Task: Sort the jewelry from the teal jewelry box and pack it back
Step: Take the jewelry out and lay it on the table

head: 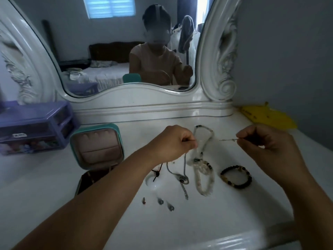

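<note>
A glossy white dressing table [207, 222] carried a curved mirror in an ornate carved white frame [219, 56]. A purple plastic drawer organiser [36, 127] stood at the table's left edge, and a flat yellow plastic object [266, 117] lay at the far right beside the grey wall [288, 51]. The mirror reflected a bed with white bedding [106, 72] and a window with closed blinds [109, 7].

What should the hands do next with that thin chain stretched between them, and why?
Probably lay the thin silver chain flat on the white vanity top, in a bare patch apart from the other pieces. Left hand and right hand each pinch an end above the table, the open teal jewelry box looks unfilled, and the dark beaded bracelet already lies by itself.
</note>
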